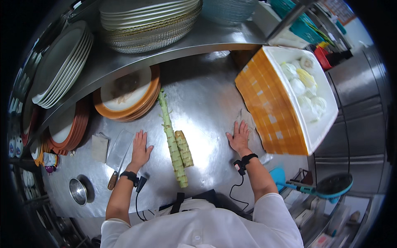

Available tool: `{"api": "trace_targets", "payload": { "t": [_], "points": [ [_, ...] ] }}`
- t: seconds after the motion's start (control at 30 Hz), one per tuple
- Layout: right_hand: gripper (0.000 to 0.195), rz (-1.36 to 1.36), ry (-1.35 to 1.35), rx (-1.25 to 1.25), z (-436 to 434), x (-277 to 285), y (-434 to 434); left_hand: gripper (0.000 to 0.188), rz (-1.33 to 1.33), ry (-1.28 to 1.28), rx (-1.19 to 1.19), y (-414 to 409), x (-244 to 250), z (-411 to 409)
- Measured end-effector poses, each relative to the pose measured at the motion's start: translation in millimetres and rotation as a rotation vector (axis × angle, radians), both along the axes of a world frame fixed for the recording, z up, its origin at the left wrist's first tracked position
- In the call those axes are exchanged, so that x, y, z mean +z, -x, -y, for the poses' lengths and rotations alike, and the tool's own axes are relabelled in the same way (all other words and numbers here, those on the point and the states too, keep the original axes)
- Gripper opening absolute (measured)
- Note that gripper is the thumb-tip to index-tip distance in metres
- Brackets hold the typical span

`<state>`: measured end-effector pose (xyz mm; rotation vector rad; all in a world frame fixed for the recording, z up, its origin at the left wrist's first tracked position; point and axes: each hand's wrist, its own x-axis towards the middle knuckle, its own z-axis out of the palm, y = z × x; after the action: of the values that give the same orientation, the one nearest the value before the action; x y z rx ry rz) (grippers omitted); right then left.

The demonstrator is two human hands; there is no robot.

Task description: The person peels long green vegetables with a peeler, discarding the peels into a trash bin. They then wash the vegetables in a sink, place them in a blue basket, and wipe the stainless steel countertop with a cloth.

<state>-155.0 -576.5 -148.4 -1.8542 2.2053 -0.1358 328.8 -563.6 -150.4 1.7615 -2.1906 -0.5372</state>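
Note:
Flat on the steel counter (207, 124) rests my left hand (141, 152), fingers apart and nothing held. Just left of it lies a cleaver (119, 147), its wooden handle near my wrist. My right hand (240, 137) is also flat on the metal, palm down and empty, close to a crumpled, clear plastic-like piece (255, 133). Between the hands lie a long green celtuce stem (170, 139), with leaf stubs at its far end, and a shorter stem piece (184, 148) touching its right side.
A foam box (273, 105) wrapped in orange tape holds bagged items at right. Rimmed plates (127, 116) stand under a steel shelf (186, 51) bearing stacked plates (66, 68). At left are a folded cloth (100, 148) and a metal bowl (77, 190); a teal fan (334, 186) is at lower right.

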Motion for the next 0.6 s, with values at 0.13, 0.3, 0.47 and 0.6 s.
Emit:
{"api": "trace_targets", "payload": {
  "t": [0.13, 0.3, 0.47, 0.6],
  "points": [
    [0.066, 0.121, 0.145, 0.186, 76.0, -12.2, 7.0, 0.072, 0.158, -0.048, 0.074, 18.7, 8.6, -10.8],
    [0.060, 0.150, 0.209, 0.258, 193.9, -21.4, -4.9, 0.073, 0.224, -0.046, 0.073, 25.9, 8.7, -7.6],
    [0.053, 0.067, 0.158, 0.273, 299.9, -14.5, -26.5, 0.074, 0.202, -0.067, 0.086, 25.0, 10.0, -7.5],
    [0.050, -0.471, 0.537, 0.381, 385.8, -52.5, 23.7, 0.071, 0.172, -0.027, 0.042, 26.1, 13.0, 7.9]
  ]
}}
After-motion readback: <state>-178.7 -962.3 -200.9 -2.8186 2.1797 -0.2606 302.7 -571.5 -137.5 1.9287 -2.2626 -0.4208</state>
